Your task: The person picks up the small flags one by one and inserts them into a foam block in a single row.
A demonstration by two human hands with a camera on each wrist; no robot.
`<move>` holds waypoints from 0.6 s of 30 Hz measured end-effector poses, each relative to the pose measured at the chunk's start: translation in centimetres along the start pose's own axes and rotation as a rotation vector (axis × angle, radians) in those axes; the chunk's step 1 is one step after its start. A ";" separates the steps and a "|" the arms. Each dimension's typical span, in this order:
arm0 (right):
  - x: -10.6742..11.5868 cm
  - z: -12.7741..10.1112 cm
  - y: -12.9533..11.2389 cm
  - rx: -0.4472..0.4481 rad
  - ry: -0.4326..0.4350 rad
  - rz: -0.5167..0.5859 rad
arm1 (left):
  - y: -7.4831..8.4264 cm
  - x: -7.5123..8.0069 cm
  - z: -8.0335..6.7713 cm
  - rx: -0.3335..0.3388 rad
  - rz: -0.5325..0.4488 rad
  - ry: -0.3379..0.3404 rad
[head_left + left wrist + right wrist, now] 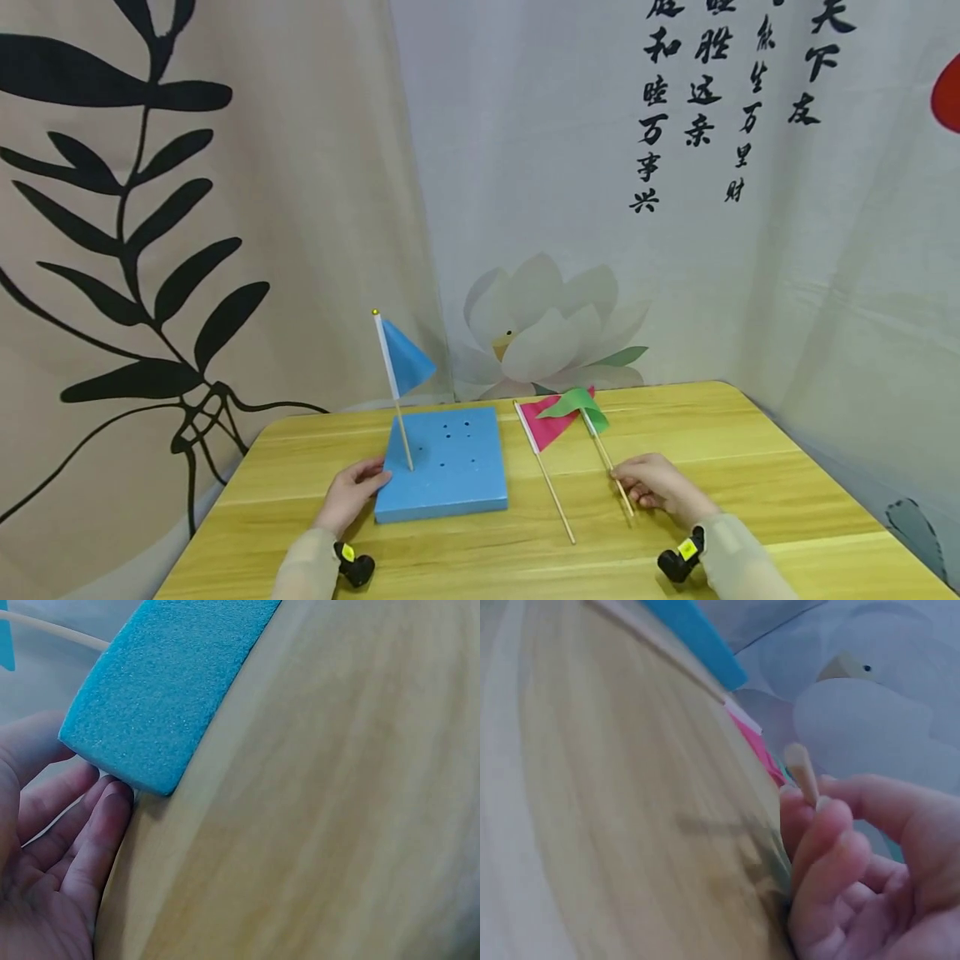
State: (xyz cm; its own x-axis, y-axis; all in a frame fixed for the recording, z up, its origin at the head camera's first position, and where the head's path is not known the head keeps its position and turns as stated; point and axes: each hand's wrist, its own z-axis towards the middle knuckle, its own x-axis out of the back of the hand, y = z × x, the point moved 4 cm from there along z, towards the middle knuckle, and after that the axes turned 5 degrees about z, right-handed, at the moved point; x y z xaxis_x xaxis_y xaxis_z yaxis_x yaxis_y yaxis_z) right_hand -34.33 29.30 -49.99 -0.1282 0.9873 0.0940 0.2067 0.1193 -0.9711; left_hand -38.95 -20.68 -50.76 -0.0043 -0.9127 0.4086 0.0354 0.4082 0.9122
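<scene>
Scene: a wooden counter [750,500] in the lower half of the head view, printed cloth backdrops behind it.
Foam block: a blue foam block [448,458] with a cluster of small holes lies flat, left of centre in the head view; the left wrist view shows its near corner close up.
Blue flag: a blue flag [405,358] stands upright with its stick in the block, rising toward mid-frame.
Left hand: the left hand [352,492] rests against the block's near left corner, fingers [105,817] fairly straight and touching the foam edge — steadying it, not gripping.
Right hand: the right hand [652,483], right of centre, pinches the lower end of a stick between thumb and fingertips; the right wrist view shows the stick's blunt end poking up above the curled fingers [821,832].
Green flag: the held stick belongs to the green flag [581,406], whose cloth lies on the counter toward the back.
Pink flag: a pink flag [551,425] lies loose on the counter between the block and the green flag, partly under the green cloth.
Step in hand: by my reading, picking up the green flag to plant it — one flag stands, two do not.
Next move calls for: lifting the stick clear of the pink flag, turning it upright, and lining its end with a free hole while the left hand keeps the light foam from sliding.
</scene>
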 end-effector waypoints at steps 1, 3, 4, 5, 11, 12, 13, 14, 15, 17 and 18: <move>0.0 -0.1 0.1 -0.012 -0.024 0.038 | 0.0 0.0 0.0 0.001 0.003 0.000; -0.1 -0.2 0.2 -0.025 -0.062 0.110 | 0.1 0.1 -0.1 -0.001 0.003 -0.005; -0.2 -0.2 0.2 -0.021 -0.084 0.145 | 0.2 0.1 -0.1 -0.003 0.005 -0.007; -0.3 -0.3 0.2 -0.016 -0.109 0.181 | 0.2 0.1 -0.1 -0.004 0.005 -0.006; -1.4 -0.5 -0.6 0.090 -0.174 0.378 | -0.1 0.1 0.0 0.004 0.003 0.001; -1.6 -0.6 -0.9 0.119 -0.174 0.410 | -0.2 0.0 0.1 0.001 0.006 0.001; -1.8 -0.7 -1.2 0.150 -0.171 0.444 | -0.2 0.0 0.2 0.003 0.007 0.003; -2.1 -0.7 -1.6 0.182 -0.170 0.477 | -0.3 0.0 0.2 0.005 0.007 0.005; -2.3 -0.8 -2.0 0.216 -0.165 0.506 | -0.3 0.0 0.2 0.007 0.007 0.007; -2.7 -0.9 -2.7 0.281 -0.139 0.551 | -0.3 0.0 0.3 0.004 0.010 0.006; -2.8 -0.9 -3.1 0.307 -0.119 0.565 | -0.3 0.0 0.3 0.001 0.014 0.004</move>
State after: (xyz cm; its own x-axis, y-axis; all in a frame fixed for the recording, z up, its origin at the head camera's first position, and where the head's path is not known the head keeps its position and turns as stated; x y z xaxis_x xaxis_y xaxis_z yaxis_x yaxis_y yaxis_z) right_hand -33.69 26.22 -47.08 -0.1909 0.8686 -0.4572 -0.0102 -0.4675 -0.8839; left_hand -39.28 -20.75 -50.99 -0.0001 -0.9068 0.4215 0.0344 0.4212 0.9063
